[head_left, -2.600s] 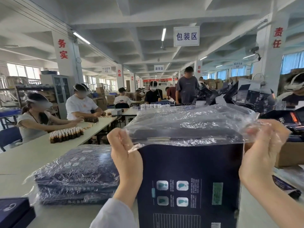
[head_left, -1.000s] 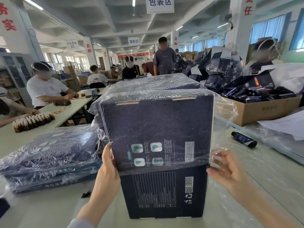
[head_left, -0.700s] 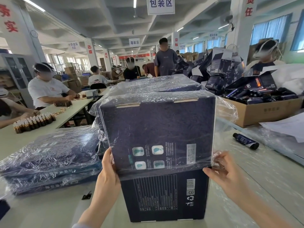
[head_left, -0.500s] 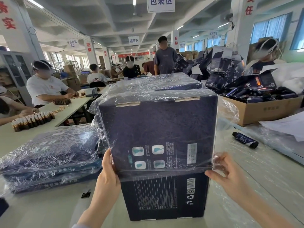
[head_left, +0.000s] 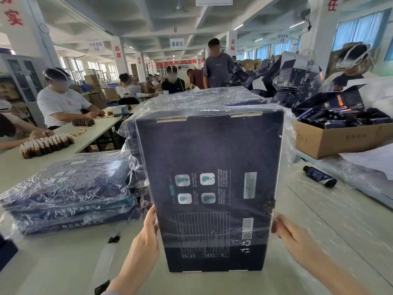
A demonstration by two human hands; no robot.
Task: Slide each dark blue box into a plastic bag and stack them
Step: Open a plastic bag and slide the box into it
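Observation:
A dark blue box (head_left: 212, 150) stands upright on the table in front of me. A clear plastic bag (head_left: 288, 135) covers it from the top down to near its base; a bare strip of box shows at the bottom. My left hand (head_left: 146, 237) pinches the bag's edge at the box's lower left side. My right hand (head_left: 291, 235) pinches the bag's edge at the lower right side. A stack of bagged dark blue boxes (head_left: 70, 188) lies flat on the left. Another taller stack of bagged boxes (head_left: 204, 96) stands right behind the upright box.
A cardboard carton (head_left: 336, 139) full of dark tubes sits at the right, with one loose tube (head_left: 320, 175) on the table. Sheets of plastic lie at the far right. Small bottles (head_left: 45, 143) stand on the left table, where other people sit working.
Both hands have pulled the bag's open edge further down the box, from about two thirds of the way to near its base. The view has tilted down.

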